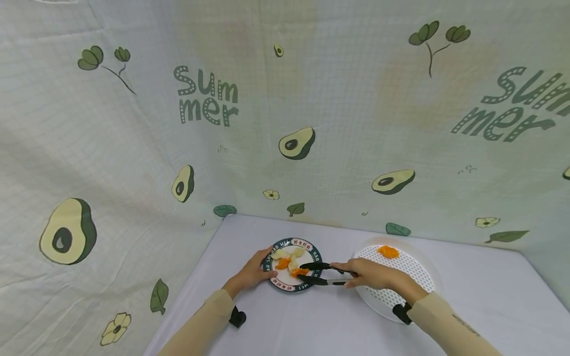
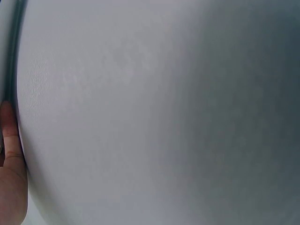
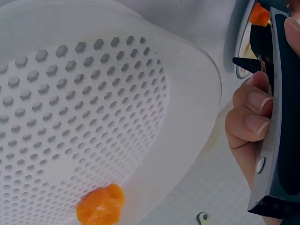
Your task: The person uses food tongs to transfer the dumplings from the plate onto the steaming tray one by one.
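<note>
My left hand (image 1: 253, 271) holds the left rim of a round plate (image 1: 318, 258) with a green patterned border. On the plate lie pale dumpling-like pieces (image 1: 299, 252) and orange ones (image 1: 282, 263). My right hand (image 1: 373, 274) grips black-tipped tongs (image 1: 317, 281), whose tips are around an orange piece (image 1: 299, 272) at the plate's right side; whether they squeeze it I cannot tell. In the right wrist view, fingers (image 3: 257, 123) wrap the tongs' metal and black handle (image 3: 286, 117). The left wrist view shows only part of the left hand (image 2: 13, 178) at the plate's edge.
A white perforated tray (image 1: 386, 297) sits under my right forearm, with one orange piece (image 1: 388, 252) at its far side. Both rest on a white-covered table (image 1: 331, 324). An avocado-printed cloth (image 1: 338, 123) hangs behind and at the left.
</note>
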Available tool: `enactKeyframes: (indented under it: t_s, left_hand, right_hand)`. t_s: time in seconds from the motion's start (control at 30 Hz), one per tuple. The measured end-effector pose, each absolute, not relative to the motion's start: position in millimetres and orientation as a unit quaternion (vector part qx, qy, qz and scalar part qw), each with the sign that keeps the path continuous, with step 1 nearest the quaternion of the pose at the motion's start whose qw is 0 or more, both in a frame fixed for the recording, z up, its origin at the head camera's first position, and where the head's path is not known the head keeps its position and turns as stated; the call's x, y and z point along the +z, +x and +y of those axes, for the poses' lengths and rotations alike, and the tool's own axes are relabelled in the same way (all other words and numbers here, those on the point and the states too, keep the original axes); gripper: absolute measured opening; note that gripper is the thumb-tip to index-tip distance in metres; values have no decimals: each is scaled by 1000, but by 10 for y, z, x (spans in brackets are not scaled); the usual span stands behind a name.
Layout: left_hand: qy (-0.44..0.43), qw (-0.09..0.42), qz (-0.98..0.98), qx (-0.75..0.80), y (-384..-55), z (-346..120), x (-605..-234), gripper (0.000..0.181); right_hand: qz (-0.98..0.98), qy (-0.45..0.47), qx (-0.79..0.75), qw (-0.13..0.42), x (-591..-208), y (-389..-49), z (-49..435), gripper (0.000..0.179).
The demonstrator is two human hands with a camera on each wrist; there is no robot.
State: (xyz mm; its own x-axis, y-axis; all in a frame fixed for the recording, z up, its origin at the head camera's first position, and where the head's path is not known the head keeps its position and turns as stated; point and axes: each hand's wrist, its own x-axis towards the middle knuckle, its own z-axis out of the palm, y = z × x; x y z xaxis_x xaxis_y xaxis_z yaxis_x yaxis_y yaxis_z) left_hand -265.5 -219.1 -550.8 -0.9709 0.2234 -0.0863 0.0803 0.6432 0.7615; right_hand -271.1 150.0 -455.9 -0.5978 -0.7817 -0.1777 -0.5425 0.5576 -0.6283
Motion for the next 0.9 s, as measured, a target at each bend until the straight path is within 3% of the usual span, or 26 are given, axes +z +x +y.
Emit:
enactKeyframes:
  t_s: [0.5,0.9]
  left_hand:
    - [78,85,903,414,-2613,-2173,-5486,85]
    - [80,82,902,417,-2618,-2170,-5487,85]
  right_hand:
    - [850,-387,-291,210,-4495,-2611,1603,64]
    - [839,-401,-326,167,-4435,-2496,2034,65]
